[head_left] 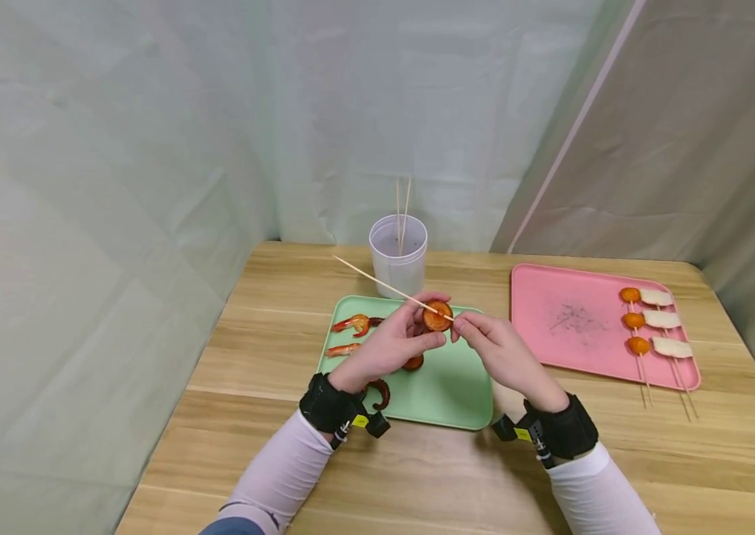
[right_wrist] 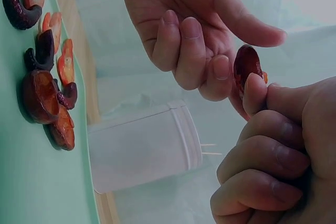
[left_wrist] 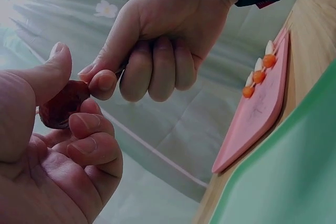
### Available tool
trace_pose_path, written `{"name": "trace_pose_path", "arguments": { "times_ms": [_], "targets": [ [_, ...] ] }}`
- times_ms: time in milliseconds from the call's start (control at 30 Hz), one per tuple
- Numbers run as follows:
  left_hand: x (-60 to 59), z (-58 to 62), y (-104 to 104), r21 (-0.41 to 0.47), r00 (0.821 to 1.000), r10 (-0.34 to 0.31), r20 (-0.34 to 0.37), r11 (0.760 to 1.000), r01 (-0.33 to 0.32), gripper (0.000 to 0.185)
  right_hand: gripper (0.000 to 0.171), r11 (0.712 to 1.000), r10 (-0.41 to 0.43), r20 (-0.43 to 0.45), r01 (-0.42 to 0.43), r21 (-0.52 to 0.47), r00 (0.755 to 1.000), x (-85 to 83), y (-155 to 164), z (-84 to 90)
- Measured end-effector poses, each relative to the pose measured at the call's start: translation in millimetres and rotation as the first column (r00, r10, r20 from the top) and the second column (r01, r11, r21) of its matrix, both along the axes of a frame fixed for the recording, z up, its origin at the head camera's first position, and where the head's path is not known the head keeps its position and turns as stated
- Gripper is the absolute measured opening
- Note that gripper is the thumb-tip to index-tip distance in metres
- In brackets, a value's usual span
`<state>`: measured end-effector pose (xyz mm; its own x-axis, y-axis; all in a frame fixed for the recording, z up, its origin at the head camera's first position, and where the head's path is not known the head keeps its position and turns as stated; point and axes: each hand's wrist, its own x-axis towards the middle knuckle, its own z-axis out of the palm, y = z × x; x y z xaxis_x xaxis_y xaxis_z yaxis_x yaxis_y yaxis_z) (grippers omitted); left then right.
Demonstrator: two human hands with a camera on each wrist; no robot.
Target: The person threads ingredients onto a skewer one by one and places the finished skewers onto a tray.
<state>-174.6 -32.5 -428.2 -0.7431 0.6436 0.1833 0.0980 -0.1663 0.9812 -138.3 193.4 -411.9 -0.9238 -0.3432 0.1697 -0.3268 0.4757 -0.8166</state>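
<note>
My left hand holds a round, glossy reddish-brown food piece between thumb and fingers, above the green tray. A thin wooden skewer crosses that piece, its long end pointing up and left over the tray's back edge. With thumb and forefinger, my right hand pinches the skewer's near end, right at the piece; its other fingers are curled in. Below on the green tray lie orange-red shrimp, dark octopus tentacles and more reddish-brown cupped pieces.
Behind the green tray stands a white cup with a couple of skewers upright in it. To the right, a pink tray carries skewers of orange balls and white pieces, their stick ends jutting over the front edge. Pale curtains surround the wooden table.
</note>
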Motion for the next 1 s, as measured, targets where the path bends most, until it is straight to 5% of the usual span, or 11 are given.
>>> {"name": "trace_pose_path", "arguments": {
  "times_ms": [200, 533, 800, 1000],
  "targets": [
    [-0.3, 3.4, -6.4, -0.079, 1.000, -0.010, -0.020, 0.997, 0.009, 0.060, 0.028, 1.000, -0.013, -0.003, 0.013, -0.009, 1.000, 0.0, 2.1, 0.7],
    [-12.4, 6.3, -31.4, -0.270, 0.994, 0.042, -0.103, 0.960, -0.068, 0.043, 0.028, 0.996, -0.078, -0.031, 0.077, -0.047, 0.996, 0.4, 16.8, 10.8],
    [-21.4, 2.2, -40.6, -0.485, 0.971, 0.014, -0.240, 0.865, -0.132, 0.028, 0.029, 0.989, -0.110, -0.039, 0.105, -0.105, 0.993, -0.6, 28.7, 17.8],
    [-26.2, -16.4, -38.6, -0.663, 0.944, -0.131, -0.302, 0.741, -0.109, 0.034, 0.030, 0.979, -0.107, 0.047, 0.113, -0.169, 0.993, 1.6, 33.9, 20.8]
  ]
}}
